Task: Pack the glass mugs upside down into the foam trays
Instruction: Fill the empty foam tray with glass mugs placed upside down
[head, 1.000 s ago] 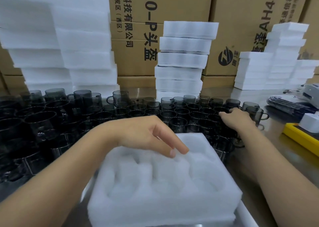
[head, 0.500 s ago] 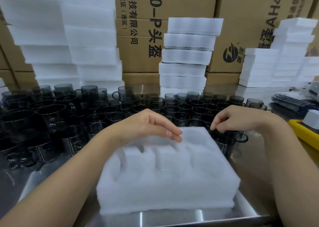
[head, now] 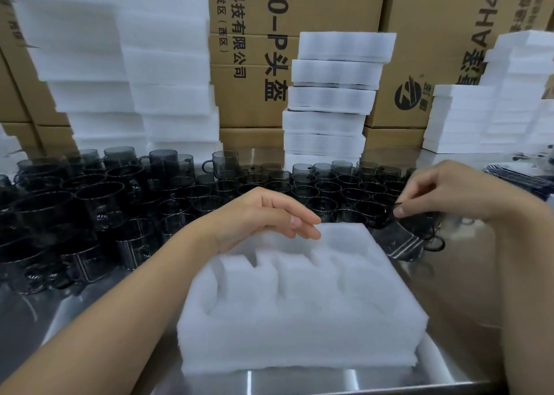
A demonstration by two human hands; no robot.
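Foam tray (head: 299, 319) matt white; mugs (head: 180, 196) glossy smoked glass; table (head: 299, 382) shiny metal

right hand (head: 446, 190) pinching mug (head: 404, 241), left hand (head: 263, 217) above tray (head: 299, 334)

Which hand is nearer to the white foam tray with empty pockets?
Left. The left hand hangs over the far edge of the white foam tray; the right hand is past its far right corner, pinching the rim of a dark glass mug.

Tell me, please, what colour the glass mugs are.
The glass mugs are smoky dark grey, seen best in the head view.
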